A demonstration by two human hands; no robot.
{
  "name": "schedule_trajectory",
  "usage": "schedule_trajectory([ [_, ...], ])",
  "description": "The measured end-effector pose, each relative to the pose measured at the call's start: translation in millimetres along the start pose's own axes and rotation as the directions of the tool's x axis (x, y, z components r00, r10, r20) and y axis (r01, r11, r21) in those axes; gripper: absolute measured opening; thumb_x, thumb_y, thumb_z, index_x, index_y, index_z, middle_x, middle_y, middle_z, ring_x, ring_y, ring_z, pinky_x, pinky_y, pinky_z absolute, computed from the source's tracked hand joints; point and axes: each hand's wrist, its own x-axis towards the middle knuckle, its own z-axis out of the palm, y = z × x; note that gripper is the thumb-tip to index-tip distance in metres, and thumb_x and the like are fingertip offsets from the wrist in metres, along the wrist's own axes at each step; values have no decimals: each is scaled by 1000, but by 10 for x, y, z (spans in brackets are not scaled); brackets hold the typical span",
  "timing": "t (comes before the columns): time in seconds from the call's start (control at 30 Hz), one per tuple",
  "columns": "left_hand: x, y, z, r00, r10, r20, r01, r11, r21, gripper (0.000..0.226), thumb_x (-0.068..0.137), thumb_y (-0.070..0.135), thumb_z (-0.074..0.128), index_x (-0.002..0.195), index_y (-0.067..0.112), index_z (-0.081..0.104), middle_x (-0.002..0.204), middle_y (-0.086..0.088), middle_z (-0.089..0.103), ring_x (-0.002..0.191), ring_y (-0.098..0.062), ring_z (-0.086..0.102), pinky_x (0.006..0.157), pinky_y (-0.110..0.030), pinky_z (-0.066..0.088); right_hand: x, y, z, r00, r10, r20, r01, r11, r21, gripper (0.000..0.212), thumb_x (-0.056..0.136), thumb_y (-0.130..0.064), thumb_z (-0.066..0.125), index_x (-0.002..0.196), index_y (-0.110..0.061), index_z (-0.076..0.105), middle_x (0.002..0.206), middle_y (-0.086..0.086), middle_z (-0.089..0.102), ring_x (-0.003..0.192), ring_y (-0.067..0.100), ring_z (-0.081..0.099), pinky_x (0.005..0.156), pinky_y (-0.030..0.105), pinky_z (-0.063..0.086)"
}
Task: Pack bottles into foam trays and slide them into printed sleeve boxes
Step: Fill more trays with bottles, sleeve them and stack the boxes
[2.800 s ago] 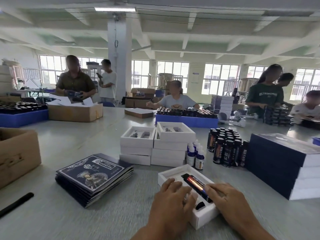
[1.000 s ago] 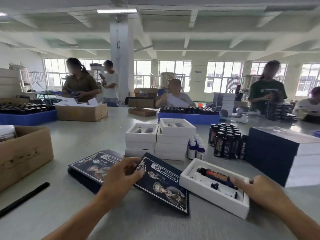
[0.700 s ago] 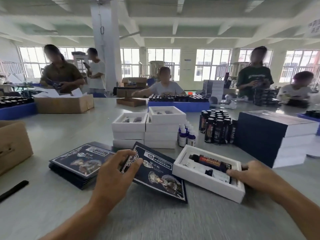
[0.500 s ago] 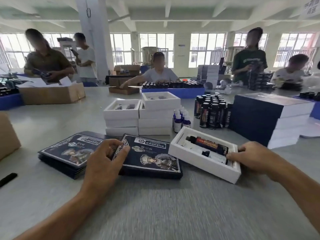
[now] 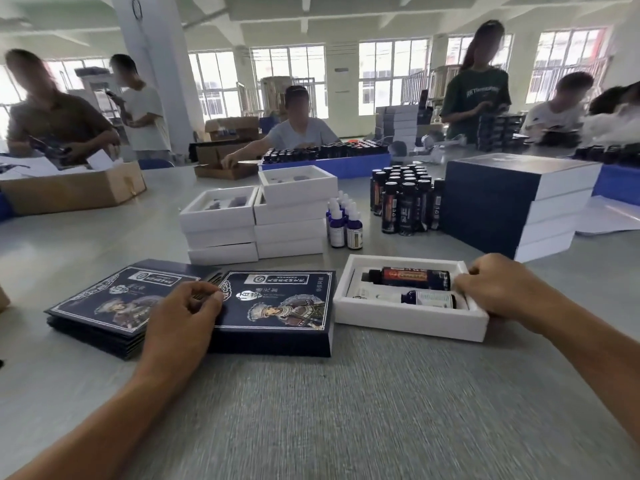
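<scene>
A white foam tray [image 5: 398, 315] lies on the grey table right of centre, holding a dark bottle with a red label [image 5: 408, 277] and a small blue dropper bottle [image 5: 426, 299]. My right hand [image 5: 498, 289] grips the tray's right end. A dark blue printed sleeve box [image 5: 277, 308] stands opened into a box just left of the tray, its open end facing the tray. My left hand [image 5: 183, 320] holds the sleeve's left end, fingers curled over its edge.
A pile of flat printed sleeves [image 5: 104, 303] lies at left. Behind stand two stacks of empty foam trays [image 5: 256, 216], several small dropper bottles [image 5: 343, 221], several dark bottles [image 5: 403, 202] and a stack of finished boxes [image 5: 512, 202]. Cardboard boxes [image 5: 69, 192] and other workers ring the table.
The tray with both bottles moved right under my right hand. My left hand took one sleeve off the pile, opened it into a box and set it square beside the tray.
</scene>
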Motion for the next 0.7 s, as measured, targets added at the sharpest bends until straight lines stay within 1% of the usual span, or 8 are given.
schedule_trajectory([
  [0.1,-34,16,4,1000,4,2,-4,1000,18,3,91,31,64,91,33,62,86,3,66,80,-12,61,62,-27,42,-20,-17,-2,1000,2,-4,-2,1000,20,28,87,-25,63,69,-5,63,67,11,62,60,21,53,51,29,35],
  [0.2,-58,35,14,1000,10,-22,-10,1000,19,4,91,29,64,90,32,62,82,3,66,76,-11,61,59,-26,40,-42,-15,-23,1000,19,0,-19,1000,24,29,88,-26,63,69,-4,64,66,11,62,59,21,52,51,29,34],
  [0.33,-61,50,22,999,0,-39,1,1000,12,6,91,28,64,87,31,62,78,2,66,74,-12,61,59,-28,41,-81,-13,-45,1000,24,15,-25,998,49,29,88,-25,63,68,-4,62,65,11,59,60,22,51,52,30,34],
  [0.47,-66,64,35,998,-34,-50,32,999,-30,6,92,27,64,87,31,63,77,-1,66,71,-13,61,59,-29,42,-127,-51,-35,1000,0,30,-1,999,36,26,88,-25,64,73,-4,65,75,15,66,68,26,59,58,32,43],
  [0.6,-89,64,43,997,-58,-48,55,996,-63,5,92,27,64,89,30,62,78,-3,67,73,-17,63,60,-30,43,-186,-130,25,997,-59,41,60,998,-9,24,89,-27,63,72,-9,62,74,9,65,66,21,58,55,30,39],
  [0.7,-108,52,49,996,-52,-76,48,998,-46,5,92,27,64,89,31,62,78,-3,66,73,-18,62,60,-31,43,-215,-170,23,992,-77,104,80,997,-18,19,89,-29,63,81,-13,68,77,6,69,71,20,64,57,31,45],
])
